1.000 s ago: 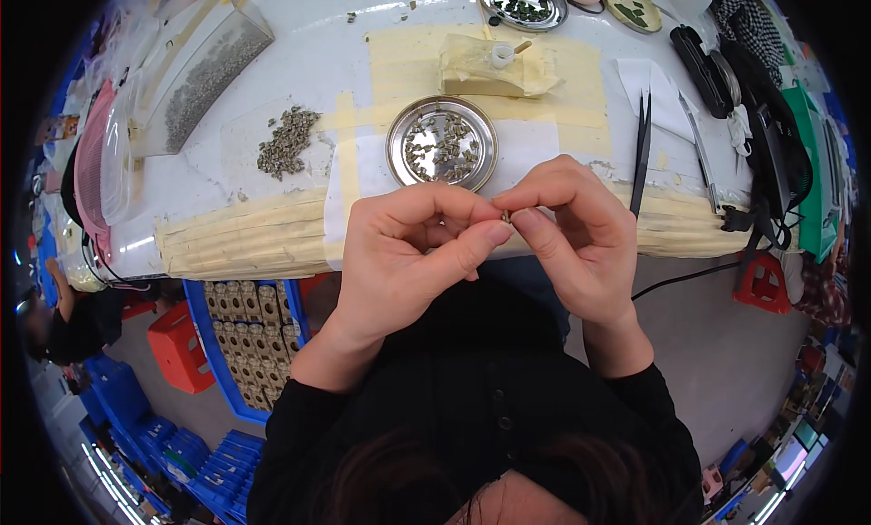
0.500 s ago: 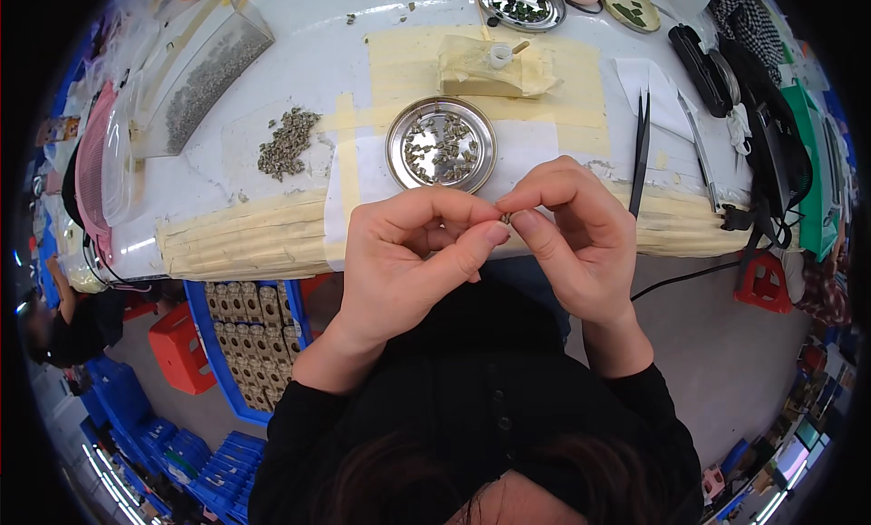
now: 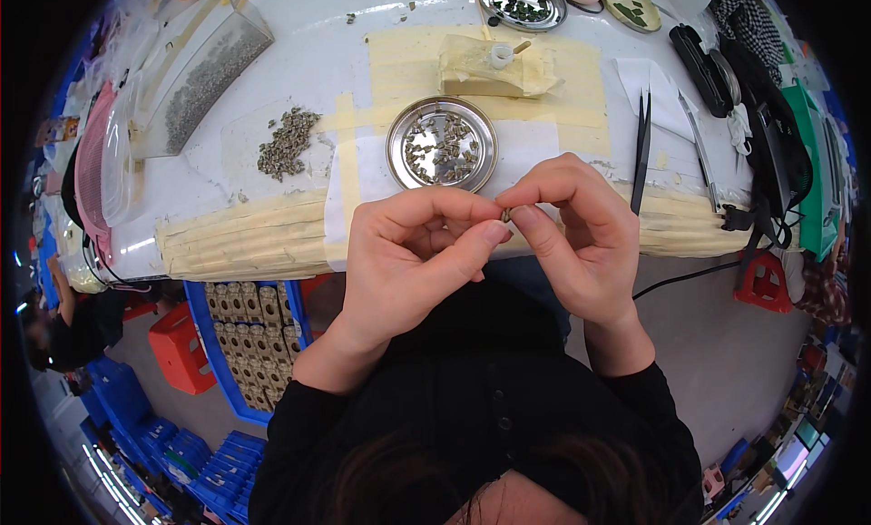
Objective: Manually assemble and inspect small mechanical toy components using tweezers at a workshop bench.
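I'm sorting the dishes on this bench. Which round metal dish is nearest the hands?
The round metal dish of small grey parts, just beyond the fingertips of the left hand and right hand. The other metal dish, holding dark pieces, sits at the far edge.

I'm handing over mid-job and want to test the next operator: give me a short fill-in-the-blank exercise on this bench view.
1. The left hand and right hand pinch one tiny part ____ them.
2. The round metal dish beyond the hands holds small ____ parts.
3. The black tweezers lie to the ____ of that dish.
4. A loose pile of parts lies to the dish's ____.

Missing words: between; metal; right; left
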A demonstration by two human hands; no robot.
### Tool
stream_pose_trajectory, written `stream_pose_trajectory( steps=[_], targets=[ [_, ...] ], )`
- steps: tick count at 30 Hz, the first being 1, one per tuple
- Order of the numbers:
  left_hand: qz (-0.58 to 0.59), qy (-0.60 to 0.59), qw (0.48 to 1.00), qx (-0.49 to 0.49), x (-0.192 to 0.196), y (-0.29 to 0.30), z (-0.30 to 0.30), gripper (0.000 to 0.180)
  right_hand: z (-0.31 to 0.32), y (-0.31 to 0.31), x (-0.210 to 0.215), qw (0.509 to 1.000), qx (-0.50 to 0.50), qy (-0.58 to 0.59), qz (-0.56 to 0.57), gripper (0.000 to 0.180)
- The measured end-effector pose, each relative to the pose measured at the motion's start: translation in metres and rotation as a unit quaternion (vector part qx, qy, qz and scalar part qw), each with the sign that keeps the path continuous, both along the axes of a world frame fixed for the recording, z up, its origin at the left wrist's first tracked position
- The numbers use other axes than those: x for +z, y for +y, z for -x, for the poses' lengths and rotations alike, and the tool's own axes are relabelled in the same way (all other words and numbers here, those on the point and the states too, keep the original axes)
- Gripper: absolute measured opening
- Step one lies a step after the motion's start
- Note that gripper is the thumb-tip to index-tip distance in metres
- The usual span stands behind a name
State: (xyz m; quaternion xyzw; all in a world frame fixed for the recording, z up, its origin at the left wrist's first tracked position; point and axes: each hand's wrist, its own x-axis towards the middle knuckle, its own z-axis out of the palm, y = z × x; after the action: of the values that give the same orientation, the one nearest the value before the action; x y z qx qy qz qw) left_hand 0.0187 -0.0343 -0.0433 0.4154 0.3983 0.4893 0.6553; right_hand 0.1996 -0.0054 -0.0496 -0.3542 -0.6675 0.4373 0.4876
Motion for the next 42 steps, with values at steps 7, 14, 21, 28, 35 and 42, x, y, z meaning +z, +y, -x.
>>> stream_pose_trajectory(
  steps=[7, 14, 21, 28, 35, 42],
  targets=[
    [0.025, -0.064, 0.998, 0.014, -0.005, 0.002, -0.001, 0.013, -0.003, 0.001, 0.008, 0.998, -0.024, -0.021, -0.048, 0.016],
    [0.148, -0.313, 0.938, -0.03, -0.007, 0.009, 0.006, 0.015, -0.006, -0.028, 0.07, 0.891, 0.313, 0.327, -0.023, 0.021],
    [0.174, -0.38, 0.908, -0.042, -0.01, 0.01, 0.004, 0.015, 0.001, -0.037, 0.074, 0.764, 0.457, 0.443, 0.103, 0.039],
    [0.181, -0.403, 0.896, -0.049, -0.009, 0.01, 0.004, 0.015, -0.01, -0.045, 0.059, 0.742, 0.516, 0.421, 0.079, 0.046],
    [0.179, -0.398, 0.899, -0.041, -0.011, 0.01, 0.003, 0.015, -0.003, -0.033, 0.073, 0.76, 0.478, 0.434, 0.075, 0.03],
    [0.159, -0.345, 0.925, -0.016, -0.008, 0.012, 0.002, 0.014, -0.008, -0.029, 0.072, 0.758, 0.5, 0.416, 0.035, 0.039]
  ],
)
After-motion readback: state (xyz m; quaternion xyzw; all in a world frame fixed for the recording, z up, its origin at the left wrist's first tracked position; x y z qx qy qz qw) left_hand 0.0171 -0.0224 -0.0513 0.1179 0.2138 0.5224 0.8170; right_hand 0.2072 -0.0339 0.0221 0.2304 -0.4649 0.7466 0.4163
